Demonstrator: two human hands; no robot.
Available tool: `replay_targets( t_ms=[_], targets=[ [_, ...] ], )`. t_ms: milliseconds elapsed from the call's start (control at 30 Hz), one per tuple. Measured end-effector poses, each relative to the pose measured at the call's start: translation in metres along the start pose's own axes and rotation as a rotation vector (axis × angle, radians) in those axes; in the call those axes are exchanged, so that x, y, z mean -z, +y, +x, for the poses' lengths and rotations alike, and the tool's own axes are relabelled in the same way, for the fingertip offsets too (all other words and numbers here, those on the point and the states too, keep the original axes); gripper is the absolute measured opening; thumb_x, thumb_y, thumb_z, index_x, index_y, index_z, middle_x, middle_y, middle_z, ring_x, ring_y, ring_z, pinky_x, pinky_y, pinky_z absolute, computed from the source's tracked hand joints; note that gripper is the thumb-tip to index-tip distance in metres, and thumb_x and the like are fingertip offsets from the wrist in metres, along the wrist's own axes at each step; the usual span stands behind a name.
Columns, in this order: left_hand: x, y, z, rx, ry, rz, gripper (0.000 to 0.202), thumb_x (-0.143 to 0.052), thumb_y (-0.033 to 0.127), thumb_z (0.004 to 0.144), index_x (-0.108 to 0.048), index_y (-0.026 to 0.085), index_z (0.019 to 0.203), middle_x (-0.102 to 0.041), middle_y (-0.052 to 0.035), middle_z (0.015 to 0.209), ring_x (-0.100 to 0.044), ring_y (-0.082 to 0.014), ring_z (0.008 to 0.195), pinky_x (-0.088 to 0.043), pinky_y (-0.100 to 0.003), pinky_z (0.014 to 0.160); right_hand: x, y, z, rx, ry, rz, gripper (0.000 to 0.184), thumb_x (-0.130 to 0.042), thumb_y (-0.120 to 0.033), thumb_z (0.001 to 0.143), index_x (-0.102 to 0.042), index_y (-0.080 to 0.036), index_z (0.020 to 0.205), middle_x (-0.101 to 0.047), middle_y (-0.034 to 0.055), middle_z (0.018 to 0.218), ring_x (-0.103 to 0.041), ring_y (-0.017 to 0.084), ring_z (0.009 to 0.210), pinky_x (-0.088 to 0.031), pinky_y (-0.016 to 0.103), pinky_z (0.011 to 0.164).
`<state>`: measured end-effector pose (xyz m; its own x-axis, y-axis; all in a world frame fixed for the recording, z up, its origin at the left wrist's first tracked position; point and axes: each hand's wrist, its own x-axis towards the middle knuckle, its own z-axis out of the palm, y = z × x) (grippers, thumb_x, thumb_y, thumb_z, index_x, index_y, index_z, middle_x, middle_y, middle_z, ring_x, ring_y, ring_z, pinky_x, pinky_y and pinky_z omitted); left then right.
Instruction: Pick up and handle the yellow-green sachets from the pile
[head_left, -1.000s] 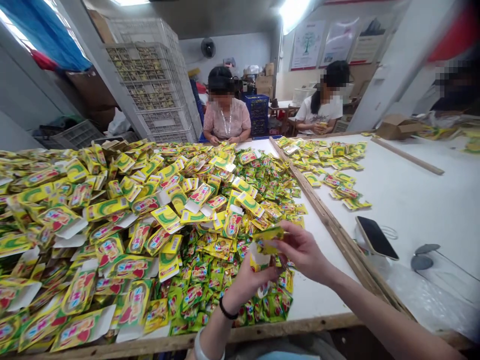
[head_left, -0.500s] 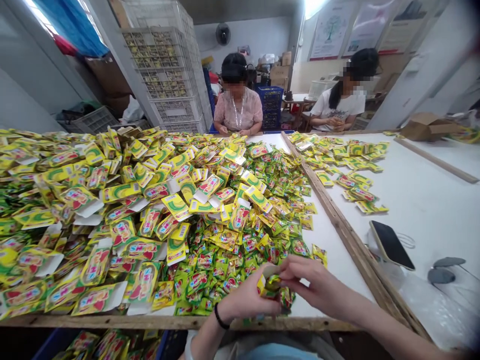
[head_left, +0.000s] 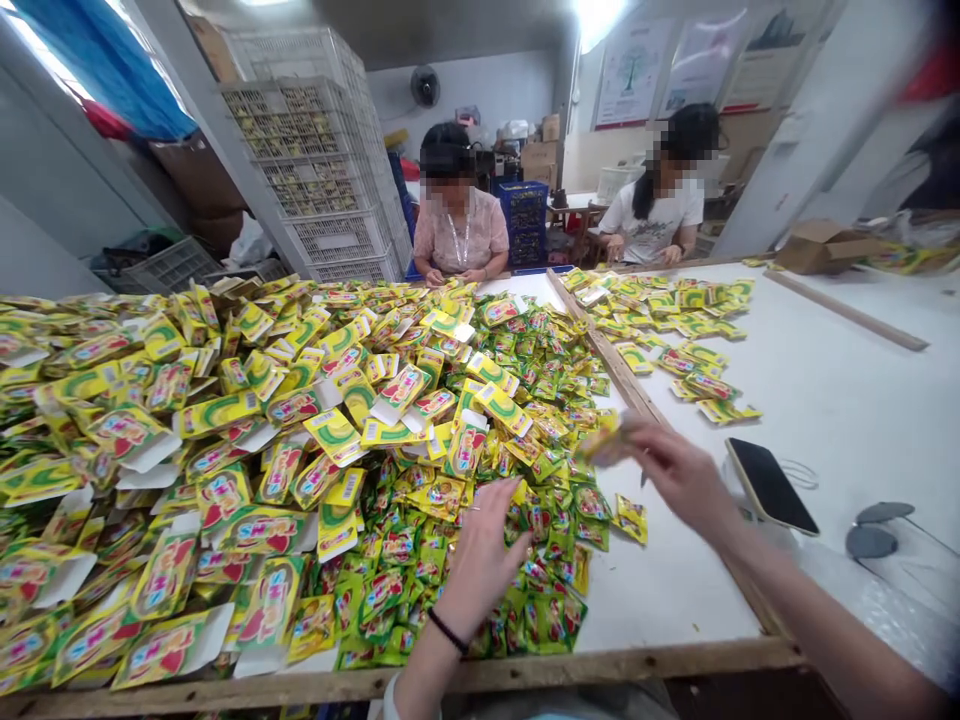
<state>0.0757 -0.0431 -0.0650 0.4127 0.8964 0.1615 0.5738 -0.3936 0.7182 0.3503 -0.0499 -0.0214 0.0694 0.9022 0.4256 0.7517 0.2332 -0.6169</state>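
Observation:
My left hand point(head_left: 486, 552), with a dark band at the wrist, hovers over the heap of small green sachets point(head_left: 397, 545), fingers apart and nothing visible in them. My right hand point(head_left: 686, 485) is raised above the wooden divider strip, its fingers pinching a small yellow box point(head_left: 602, 447) blurred by motion. To the left lies a big pile of flat yellow-and-green printed boxes point(head_left: 281, 470), several with white flaps sticking out. A single yellow sachet point(head_left: 630, 518) rests on the white tabletop, below the held box.
Beyond the wooden strip point(head_left: 626, 380) lie more yellow boxes point(head_left: 705, 385), a phone point(head_left: 772, 485), sunglasses point(head_left: 874, 530) and clear plastic. An open carton point(head_left: 825, 245) stands at the far right. Two people sit across the table, near stacked white crates point(head_left: 300, 150). A wooden rail point(head_left: 360, 685) edges the front.
My hands have parted. The right has carried the small yellow box up and rightward; the left has let go of it and opened over the sachets. The view has shifted slightly.

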Motion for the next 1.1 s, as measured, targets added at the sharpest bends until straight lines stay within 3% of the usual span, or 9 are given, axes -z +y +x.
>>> replay_targets(
  t_ms=[67, 100, 233, 367, 500, 600, 733, 900, 1100],
  targets=[
    [-0.001, -0.02, 0.005, 0.049, 0.169, 0.293, 0.042, -0.049, 0.031, 0.083, -0.045, 0.022, 0.124, -0.051, -0.0117, 0.121, -0.043, -0.0297, 0.118, -0.034, -0.052, 0.1, -0.006, 0.016, 0.017, 0.004, 0.207, -0.261, 0.036, -0.049, -0.04, 0.087, -0.054, -0.018, 0.115, -0.056, 0.0151, 0.118, -0.061, 0.023, 0.076, -0.048, 0.035, 0.065],
    [-0.002, -0.03, 0.005, 0.075, 0.203, 0.401, 0.039, -0.049, 0.032, 0.083, -0.047, 0.02, 0.121, -0.053, -0.0119, 0.116, -0.045, -0.0299, 0.113, -0.036, -0.052, 0.097, -0.017, 0.017, 0.02, 0.036, 0.212, -0.336, 0.04, -0.05, -0.04, 0.087, -0.05, -0.017, 0.119, -0.056, 0.0159, 0.118, -0.061, 0.025, 0.084, -0.048, 0.036, 0.069],
    [-0.007, -0.046, 0.003, 0.09, 0.197, 0.616, 0.035, -0.053, 0.034, 0.081, -0.048, 0.017, 0.112, -0.052, -0.0103, 0.104, -0.048, -0.029, 0.102, -0.041, -0.048, 0.089, -0.092, -0.011, -0.001, 0.181, -0.185, -0.324, 0.042, -0.053, -0.046, 0.084, -0.052, -0.018, 0.115, -0.062, 0.0129, 0.105, -0.057, 0.028, 0.094, -0.049, 0.038, 0.072],
    [-0.007, -0.042, -0.003, 0.062, 0.176, 0.545, 0.02, -0.05, 0.029, 0.082, -0.05, 0.019, 0.1, -0.053, -0.0085, 0.101, -0.048, -0.0271, 0.1, -0.038, -0.047, 0.09, -0.147, -0.04, -0.033, 0.094, -0.247, -0.296, 0.042, -0.063, -0.031, 0.079, -0.053, -0.013, 0.115, -0.06, 0.0183, 0.107, -0.051, 0.034, 0.1, -0.044, 0.045, 0.078],
    [0.001, -0.043, -0.01, 0.1, 0.17, 0.248, 0.009, -0.047, 0.028, 0.084, -0.049, 0.021, 0.09, -0.058, -0.0054, 0.093, -0.053, -0.0242, 0.094, -0.039, -0.044, 0.088, -0.146, -0.038, -0.044, 0.049, -0.231, -0.185, 0.028, -0.055, -0.018, 0.084, -0.056, -0.016, 0.112, -0.063, 0.0145, 0.102, -0.053, 0.031, 0.099, -0.04, 0.045, 0.084],
    [0.007, -0.044, -0.014, 0.191, 0.206, -0.069, 0.011, -0.045, 0.032, 0.085, -0.048, 0.022, 0.088, -0.061, -0.0064, 0.097, -0.057, -0.0234, 0.095, -0.043, -0.04, 0.083, -0.129, -0.027, -0.04, -0.026, -0.216, -0.052, 0.014, -0.05, -0.026, 0.088, -0.059, -0.019, 0.095, -0.067, 0.0089, 0.091, -0.059, 0.027, 0.085, -0.043, 0.043, 0.079],
    [0.012, -0.042, -0.017, 0.287, 0.24, -0.267, 0.013, -0.045, 0.034, 0.085, -0.046, 0.022, 0.088, -0.059, -0.0034, 0.085, -0.06, -0.0198, 0.083, -0.044, -0.033, 0.076, -0.111, -0.025, -0.026, -0.169, -0.205, 0.245, 0.024, -0.045, -0.04, 0.09, -0.054, -0.019, 0.083, -0.066, 0.0047, 0.078, -0.062, 0.02, 0.07, -0.048, 0.032, 0.064],
    [0.009, -0.041, -0.016, 0.346, 0.192, -0.579, 0.021, -0.051, 0.036, 0.082, -0.045, 0.02, 0.096, -0.057, 0.0006, 0.076, -0.057, -0.0154, 0.074, -0.043, -0.027, 0.07, -0.113, -0.05, -0.018, -0.201, -0.337, 0.691, 0.022, -0.056, -0.041, 0.083, -0.056, -0.019, 0.082, -0.061, 0.0067, 0.109, -0.059, 0.019, 0.092, -0.048, 0.028, 0.072],
    [0.008, -0.037, -0.015, 0.407, 0.207, -0.754, 0.039, -0.048, 0.047, 0.082, -0.049, 0.018, 0.107, -0.058, 0.0009, 0.065, -0.054, -0.0134, 0.059, -0.043, -0.025, 0.06, -0.137, -0.062, -0.024, -0.266, -0.354, 0.767, 0.02, -0.057, -0.039, 0.082, -0.054, -0.019, 0.082, -0.053, -0.0029, 0.065, -0.05, 0.012, 0.06, -0.041, 0.025, 0.057]
  ],
)
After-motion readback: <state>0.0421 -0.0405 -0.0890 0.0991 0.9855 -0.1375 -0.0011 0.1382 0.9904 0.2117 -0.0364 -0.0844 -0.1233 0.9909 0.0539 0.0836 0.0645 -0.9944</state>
